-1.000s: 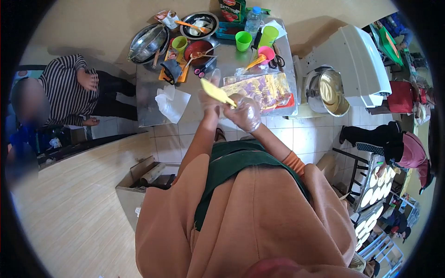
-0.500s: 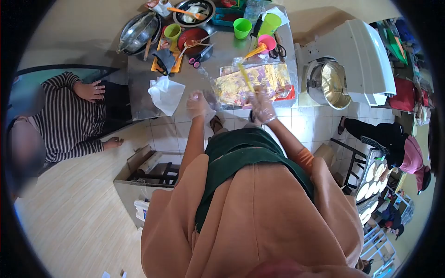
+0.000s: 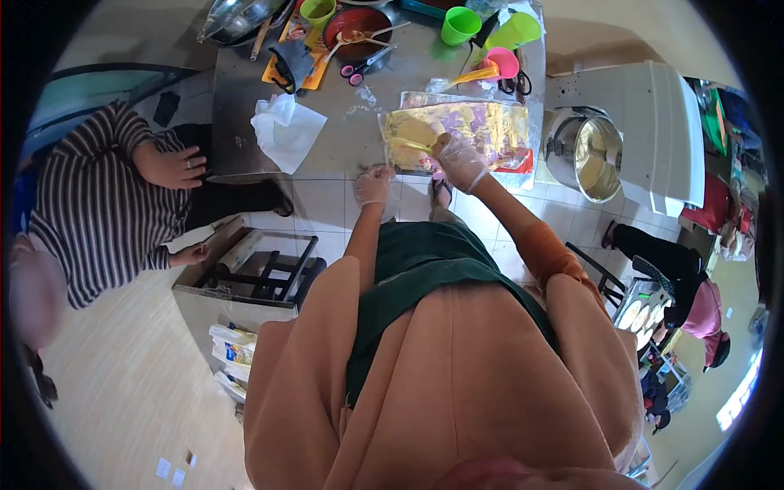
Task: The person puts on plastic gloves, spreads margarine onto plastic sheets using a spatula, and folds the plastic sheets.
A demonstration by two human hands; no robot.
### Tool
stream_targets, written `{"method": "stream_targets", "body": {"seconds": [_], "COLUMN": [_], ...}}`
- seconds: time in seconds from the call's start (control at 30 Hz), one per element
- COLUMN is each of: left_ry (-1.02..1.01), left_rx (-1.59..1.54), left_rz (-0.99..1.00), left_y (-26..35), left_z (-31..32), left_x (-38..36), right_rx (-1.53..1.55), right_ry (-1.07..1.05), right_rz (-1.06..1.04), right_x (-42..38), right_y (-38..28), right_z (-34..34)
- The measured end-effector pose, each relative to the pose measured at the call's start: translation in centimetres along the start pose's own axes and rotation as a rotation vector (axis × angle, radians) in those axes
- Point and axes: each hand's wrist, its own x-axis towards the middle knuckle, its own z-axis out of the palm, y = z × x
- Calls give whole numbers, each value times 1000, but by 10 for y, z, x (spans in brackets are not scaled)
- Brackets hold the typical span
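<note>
My right hand point(image 3: 459, 163), in a clear plastic glove, grips a yellow spatula point(image 3: 412, 145) whose handle points left. Its far end lies over a flat rectangular cake point(image 3: 482, 126), marbled yellow and purple with a pale spread on top. Under the cake's right front corner a red board point(image 3: 523, 162) shows. My left hand point(image 3: 374, 186), gloved too, is curled closed at the table edge beside the cake's left front corner; whatever its fingers pinch is too small to make out.
Crumpled white paper point(image 3: 286, 135), pink-handled scissors point(image 3: 353, 75), a red bowl point(image 3: 339, 33) and green cups point(image 3: 461, 26) stand on the metal table point(image 3: 343, 147). A metal mixing bowl point(image 3: 594, 159) is at right. A person in stripes point(image 3: 114, 196) is at left; another works far right.
The yellow spatula has swung from upright to pointing left over the cake. My left hand has moved right to the cake's near corner and curled. The view has shifted.
</note>
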Motion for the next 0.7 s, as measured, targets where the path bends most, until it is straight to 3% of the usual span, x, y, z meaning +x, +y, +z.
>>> {"method": "stream_targets", "body": {"seconds": [0.1,0.2,0.27,0.43,0.5,0.63,0.7], "left_ry": [78,122,187,286,338,156,167], "left_rx": [335,225,362,394,353,406,401], "left_rz": [256,115,113,190,278,95,91], "left_y": [2,5,14,12,17,28,26], "left_z": [-1,5,0,4,9,12,14], "left_x": [-10,-7,-11,-7,-13,-19,-16], "right_rx": [-139,22,29,-217,-218,-292,-271], "right_ry": [-145,-261,-247,-47,-127,-350,-254], "right_rz": [20,195,209,-84,-85,49,87], "right_x": [3,10,11,8,10,19,27], "right_y": [-7,-14,-13,-2,-6,-11,-2], "right_z": [-1,-14,-13,-6,-7,-4,9]}}
